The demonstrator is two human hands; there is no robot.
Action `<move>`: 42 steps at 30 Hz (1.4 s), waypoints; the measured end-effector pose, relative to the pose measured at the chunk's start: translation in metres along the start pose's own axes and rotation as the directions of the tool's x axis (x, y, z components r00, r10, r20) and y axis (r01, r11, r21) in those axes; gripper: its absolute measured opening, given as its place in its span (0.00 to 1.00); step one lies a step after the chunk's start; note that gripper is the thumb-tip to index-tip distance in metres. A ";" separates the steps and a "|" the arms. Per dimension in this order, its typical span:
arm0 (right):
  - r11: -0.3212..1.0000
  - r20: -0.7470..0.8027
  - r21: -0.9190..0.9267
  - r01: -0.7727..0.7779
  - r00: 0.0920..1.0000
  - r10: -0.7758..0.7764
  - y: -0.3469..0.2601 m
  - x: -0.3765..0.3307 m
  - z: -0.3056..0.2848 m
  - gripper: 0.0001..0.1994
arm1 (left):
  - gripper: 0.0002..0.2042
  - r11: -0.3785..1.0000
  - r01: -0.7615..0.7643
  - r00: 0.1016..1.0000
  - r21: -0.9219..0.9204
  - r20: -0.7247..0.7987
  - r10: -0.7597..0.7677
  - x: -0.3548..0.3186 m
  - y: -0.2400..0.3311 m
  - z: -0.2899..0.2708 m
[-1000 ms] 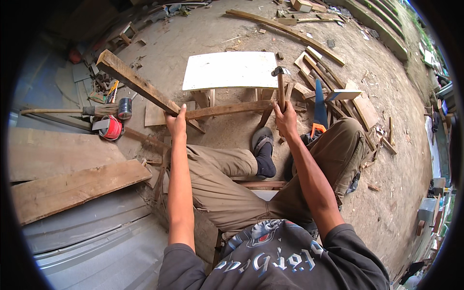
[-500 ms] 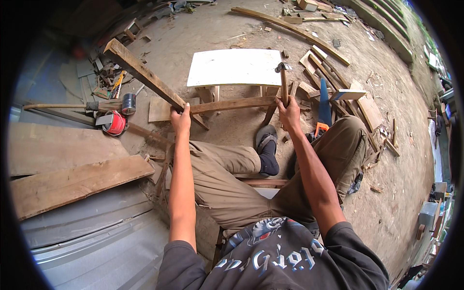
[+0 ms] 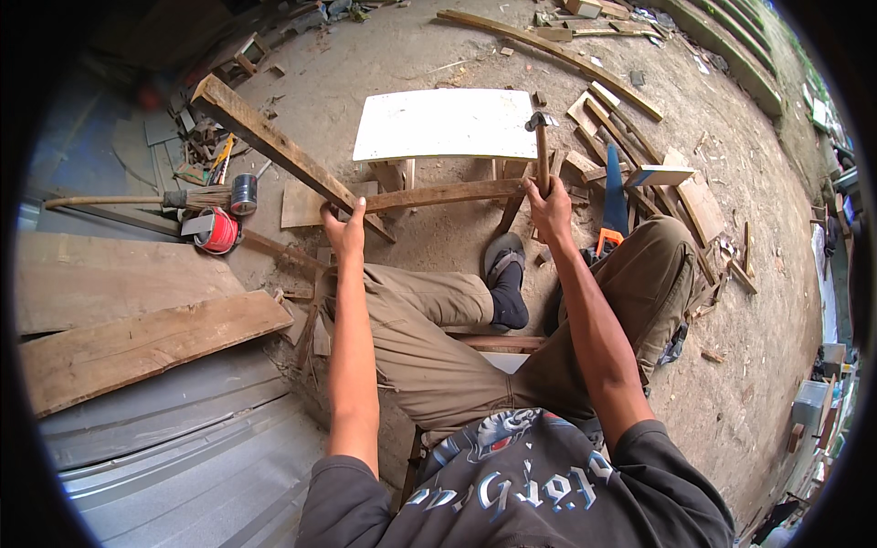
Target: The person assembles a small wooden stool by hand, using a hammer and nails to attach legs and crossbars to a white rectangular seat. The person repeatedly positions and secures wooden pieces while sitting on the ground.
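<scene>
My left hand [image 3: 345, 228] is at the corner where a long wooden beam [image 3: 274, 146] meets a thinner crossbar [image 3: 448, 194], its thumb up and fingers against the joined wood. From there the beam slants up to the far left. My right hand [image 3: 550, 212] is wrapped round the handle of a hammer [image 3: 543, 151], which stands upright with its metal head at the top. The crossbar's right end reaches that same hand; whether the fingers also grip it is hidden. Behind the crossbar is a white-topped low bench [image 3: 446, 125] on wooden legs.
A handsaw [image 3: 614, 205] with an orange handle lies by my right knee among wood scraps. Left are a red spool [image 3: 217, 232], a dark can [image 3: 244, 194] and a broom [image 3: 196, 199]. Planks [image 3: 151, 347] rest over grey metal sheets [image 3: 192, 457]. A long timber [image 3: 557, 59] lies farther off.
My left hand has shifted slightly right and lower, its thumb and fingers a little more apart. The hammer head has turned and moved slightly right. The beam has barely moved.
</scene>
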State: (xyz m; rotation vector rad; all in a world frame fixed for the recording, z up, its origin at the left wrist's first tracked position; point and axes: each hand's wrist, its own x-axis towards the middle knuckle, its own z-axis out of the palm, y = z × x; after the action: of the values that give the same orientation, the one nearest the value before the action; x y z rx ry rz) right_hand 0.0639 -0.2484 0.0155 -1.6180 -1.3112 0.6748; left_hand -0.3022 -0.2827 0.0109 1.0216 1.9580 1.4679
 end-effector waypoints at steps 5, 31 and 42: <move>1.000 -0.021 0.011 -0.011 1.000 0.012 -0.001 -0.002 -0.003 0.20 | 0.34 0.989 -0.149 0.950 0.023 -0.272 0.150 -0.043 -0.002 0.006; 0.988 0.033 0.012 0.156 0.987 -0.156 -0.114 -0.092 -0.081 0.14 | 0.52 0.194 -0.853 0.522 0.485 0.805 0.280 -0.056 0.049 0.180; 0.972 0.241 -0.198 0.129 0.967 -0.080 -0.050 -0.094 -0.070 0.11 | 0.45 0.196 -0.866 0.499 0.460 0.787 0.362 -0.057 0.046 0.181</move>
State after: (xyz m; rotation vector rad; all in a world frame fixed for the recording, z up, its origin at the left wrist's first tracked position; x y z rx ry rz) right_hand 0.0737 -0.3584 0.0783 -1.6608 -1.6764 0.6934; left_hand -0.1201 -0.2148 -0.0035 2.6771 1.7713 0.1749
